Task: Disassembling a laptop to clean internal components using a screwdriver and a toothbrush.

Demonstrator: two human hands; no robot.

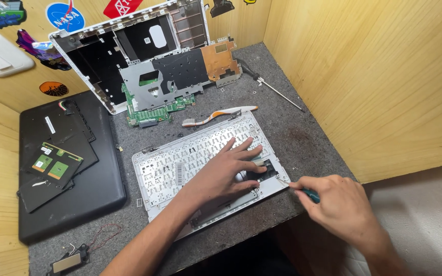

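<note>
**Keyboard shell pinned flat, screwdriver at its corner**

Keyboard shell [200, 168], a white laptop top case turned underside up, lies on the grey felt mat [292, 133] with its long axis running from lower left to upper right, slightly tilted against the desk edge. Its back is a pale metal sheet dotted with small punched holes, with one dark rectangular opening near the lower right corner.

The left hand [226, 171] rests palm down on the shell with fingers spread, the fingertips beside that opening. The right hand [341, 204] is pinched around a small screwdriver [297, 188] (teal handle, thin shaft), whose tip points left and touches the shell's lower right corner.

Just above the shell lies a white and orange toothbrush [218, 115]. Further back sit a green circuit board [152, 110] under a grey metal plate, and a white laptop base [129, 51] propped up. A longer screwdriver [272, 88] lies to the right, a black laptop lid [67, 168] to the left.
</note>
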